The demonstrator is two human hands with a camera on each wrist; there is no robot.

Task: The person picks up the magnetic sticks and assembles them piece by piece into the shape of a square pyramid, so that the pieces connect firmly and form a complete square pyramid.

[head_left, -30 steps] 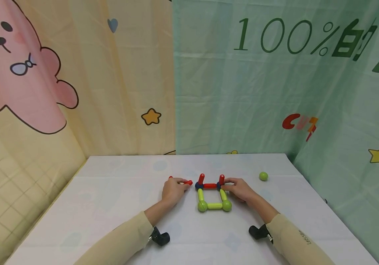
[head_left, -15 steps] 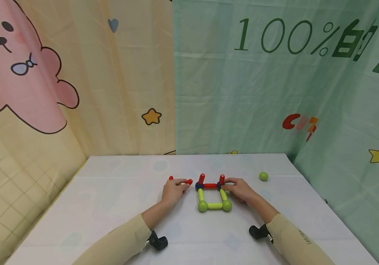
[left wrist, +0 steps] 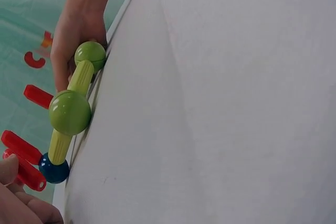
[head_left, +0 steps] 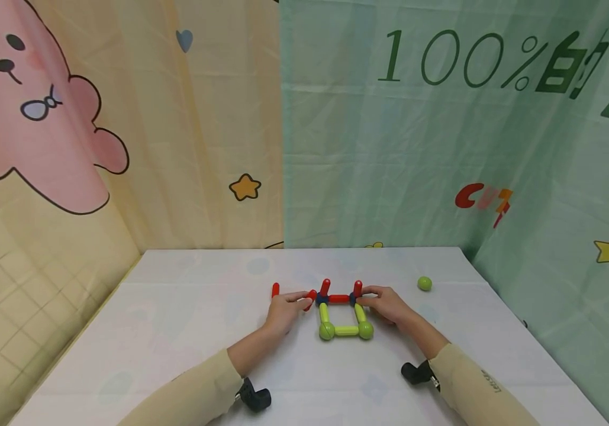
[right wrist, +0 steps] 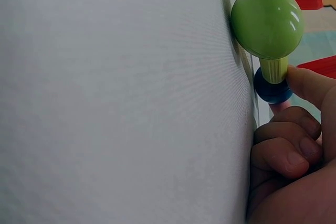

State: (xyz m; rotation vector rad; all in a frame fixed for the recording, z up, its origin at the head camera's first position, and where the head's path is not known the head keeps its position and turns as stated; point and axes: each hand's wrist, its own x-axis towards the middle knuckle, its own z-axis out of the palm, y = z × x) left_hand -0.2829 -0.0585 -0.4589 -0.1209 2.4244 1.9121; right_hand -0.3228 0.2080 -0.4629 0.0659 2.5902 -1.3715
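A square of magnetic sticks and balls lies on the table, with green sticks (head_left: 346,331), green balls (head_left: 326,330) in front and a red stick (head_left: 338,299) across the back. Red sticks rise from its two dark blue balls (head_left: 322,299). My left hand (head_left: 283,313) pinches another red stick (left wrist: 31,174) between thumb and fingers, held beside the left blue ball; whether they touch I cannot tell. At the back right corner, my right hand (head_left: 387,305) pinches the other blue ball (right wrist: 273,86), thumb near its green stick (right wrist: 273,71). Fingers partly hide that ball.
One loose red stick (head_left: 275,289) lies just beyond my left hand. A loose green ball (head_left: 424,283) sits toward the back right of the white table (head_left: 187,331). Printed curtains (head_left: 368,148) stand behind and at both sides.
My left hand has moved right, bringing its red stick close to the left blue ball and tilting it more upright. The loose red stick shows more fully. My right hand stays in place.
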